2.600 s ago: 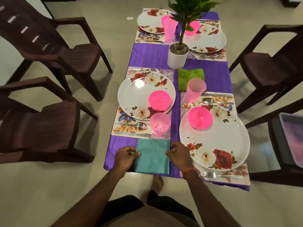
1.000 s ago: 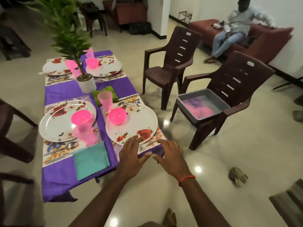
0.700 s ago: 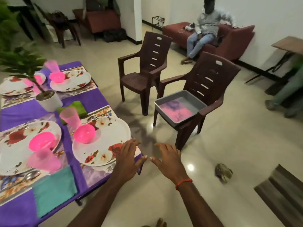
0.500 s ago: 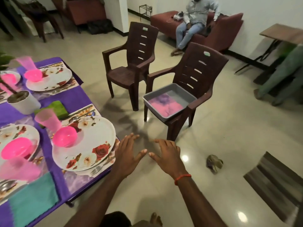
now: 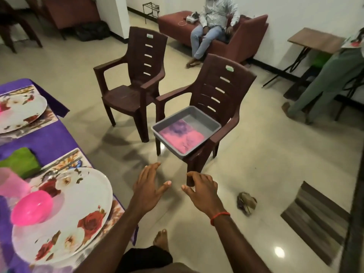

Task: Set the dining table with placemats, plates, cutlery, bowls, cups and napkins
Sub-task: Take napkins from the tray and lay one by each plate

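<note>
Pink cloth [image 5: 182, 135] in the grey tray [image 5: 169, 143] is judged yet to be fetched, plate [image 5: 78, 194] and bowl [image 5: 31, 207] being laid, while left hand [image 5: 148, 187] and right hand [image 5: 203, 193] are held empty, fingers apart

Glossy beige floor [image 5: 256, 154]; a brown armchair [image 5: 222, 89] mid-room, a second chair [image 5: 141, 62] left of it, a maroon sofa [image 5: 248, 34] behind it along the white wall [image 5: 295, 12], a wooden table [image 5: 315, 39] right of it

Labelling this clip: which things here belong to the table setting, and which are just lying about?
Job: floral plate, pink bowl, pink cup, green napkin, placemat, probably the grey tray of pink cloth.
Lying about: empty chair, crumpled object on floor, side table, striped mat.
</note>
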